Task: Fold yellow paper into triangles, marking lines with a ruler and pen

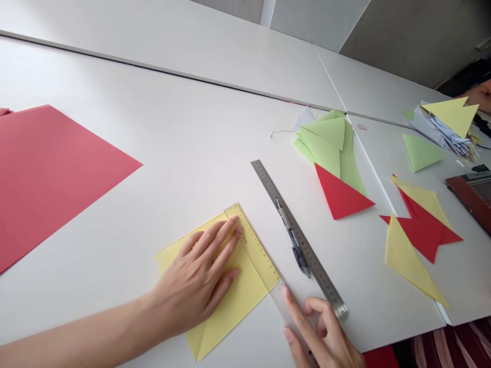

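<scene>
A folded sheet of yellow paper (238,304) lies on the white table, with a clear plastic ruler (258,250) along its right edge. My left hand (203,271) rests flat on the paper, its fingers stretched out and its fingertips on the ruler's upper end. At the ruler's lower end, past the paper, my right hand (320,332) grips it between thumb and index finger, the other fingers curled. Just right of the paper lie a metal ruler (314,255) and a grey and black pen (292,237), which touches the metal ruler's edge.
Red paper (57,174) covers the left side. Folded green papers (326,138) and a red triangle (341,197) lie upper right. More yellow and red pieces (418,230) straddle the table joint. A person's hand (479,97) shows at far right, near a paper pile (441,130) and a dark red device (470,197).
</scene>
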A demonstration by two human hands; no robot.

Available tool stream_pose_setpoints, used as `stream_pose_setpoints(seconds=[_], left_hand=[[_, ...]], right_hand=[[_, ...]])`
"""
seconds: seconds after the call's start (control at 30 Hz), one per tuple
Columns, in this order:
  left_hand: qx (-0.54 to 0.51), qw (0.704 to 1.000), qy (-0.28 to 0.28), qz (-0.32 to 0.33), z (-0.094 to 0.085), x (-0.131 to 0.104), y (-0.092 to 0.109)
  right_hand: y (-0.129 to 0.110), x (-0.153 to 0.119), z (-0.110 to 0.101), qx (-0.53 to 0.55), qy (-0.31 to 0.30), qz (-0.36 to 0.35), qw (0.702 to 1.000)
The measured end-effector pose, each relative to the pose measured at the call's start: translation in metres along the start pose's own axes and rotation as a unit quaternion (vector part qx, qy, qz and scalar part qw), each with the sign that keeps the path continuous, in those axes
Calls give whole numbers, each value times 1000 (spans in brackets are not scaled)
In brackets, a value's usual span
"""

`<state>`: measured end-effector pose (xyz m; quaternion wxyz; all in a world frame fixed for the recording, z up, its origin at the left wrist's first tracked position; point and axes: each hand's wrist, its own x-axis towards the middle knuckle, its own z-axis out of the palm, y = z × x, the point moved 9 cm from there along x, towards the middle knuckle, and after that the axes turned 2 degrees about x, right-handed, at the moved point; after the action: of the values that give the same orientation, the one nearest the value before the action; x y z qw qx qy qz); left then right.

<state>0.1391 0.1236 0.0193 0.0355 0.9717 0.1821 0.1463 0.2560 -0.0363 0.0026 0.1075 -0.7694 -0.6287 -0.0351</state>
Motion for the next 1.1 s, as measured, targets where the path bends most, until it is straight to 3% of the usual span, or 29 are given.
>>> stream_pose_setpoints(seconds=[0.57,0.77,0.97,1.1], left_hand=[[-22,1000,0,17,1,4,1],[-17,1000,-3,19,3,5,0],[-37,999,-28,14,7,9,-3],[-48,998,-22,16,5,12,-4]], right_hand=[[1,-2,4,33,-42,8,999],[-6,6,-8,69,-31,-27,997],[-2,10,-12,90,-63,4,994],[2,6,-16,135,-43,1,990]])
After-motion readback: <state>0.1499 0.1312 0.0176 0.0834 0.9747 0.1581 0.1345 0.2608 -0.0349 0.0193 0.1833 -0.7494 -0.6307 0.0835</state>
